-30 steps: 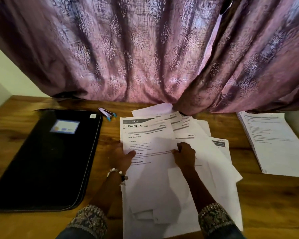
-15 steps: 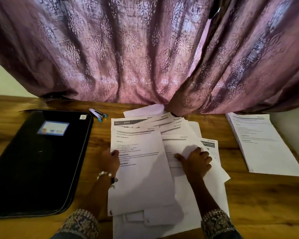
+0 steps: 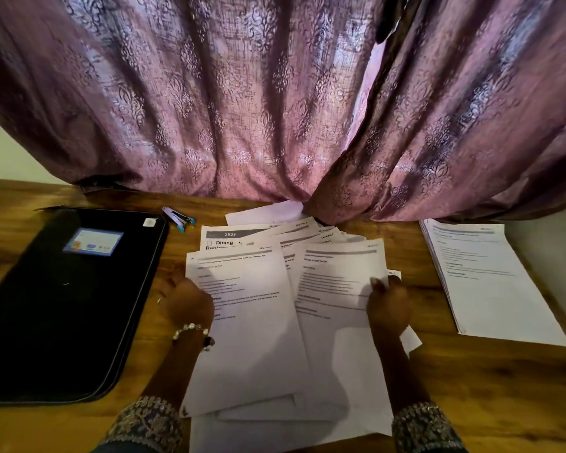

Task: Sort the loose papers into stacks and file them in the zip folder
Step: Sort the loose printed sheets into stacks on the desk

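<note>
A messy pile of loose printed papers (image 3: 275, 354) lies spread on the wooden table in front of me. My left hand (image 3: 188, 302) grips the left edge of one printed sheet (image 3: 252, 322) on the pile's left side. My right hand (image 3: 388, 305) pinches the right edge of another printed sheet (image 3: 334, 289), thumb on top. The black zip folder (image 3: 62, 305) lies shut on the table to the left. A neat stack of papers (image 3: 484, 282) sits at the right.
A purple patterned curtain (image 3: 275, 109) hangs over the table's back edge and touches the far papers. A small stapler (image 3: 177, 219) lies between the folder and the pile. Bare wooden tabletop (image 3: 487, 387) shows at the front right.
My right hand has drawn a printed sheet out to the right and now pinches its edge. My left hand stays on the left sheet. The view shifted slightly.
</note>
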